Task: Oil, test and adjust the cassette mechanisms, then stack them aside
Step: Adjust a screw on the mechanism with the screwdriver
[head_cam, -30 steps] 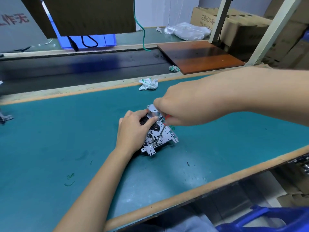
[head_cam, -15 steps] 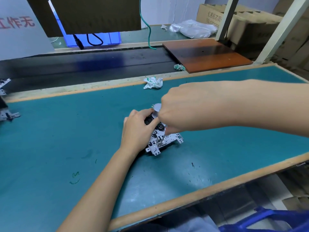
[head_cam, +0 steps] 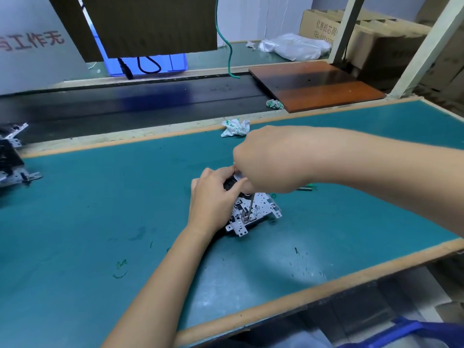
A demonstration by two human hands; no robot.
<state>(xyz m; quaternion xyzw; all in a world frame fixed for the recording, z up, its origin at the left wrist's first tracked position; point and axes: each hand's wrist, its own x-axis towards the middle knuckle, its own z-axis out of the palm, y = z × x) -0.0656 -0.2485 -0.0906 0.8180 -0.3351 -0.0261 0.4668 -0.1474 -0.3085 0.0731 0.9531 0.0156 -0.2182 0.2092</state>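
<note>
Steadying one cassette mechanism (head_cam: 253, 213), left hand (head_cam: 213, 197) grips it while right hand (head_cam: 266, 159) fingers pinch one screwdriver (head_cam: 248, 207)

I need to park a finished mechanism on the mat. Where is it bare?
Bare mat lies between the left hand and the stacked mechanisms at the left edge, and near the front rim right of the left forearm. It is crowded mid-mat, where both hands work the mechanism, right hand holding a tool.

Head view, downward (close) over bench (head_cam: 100, 197)
</note>
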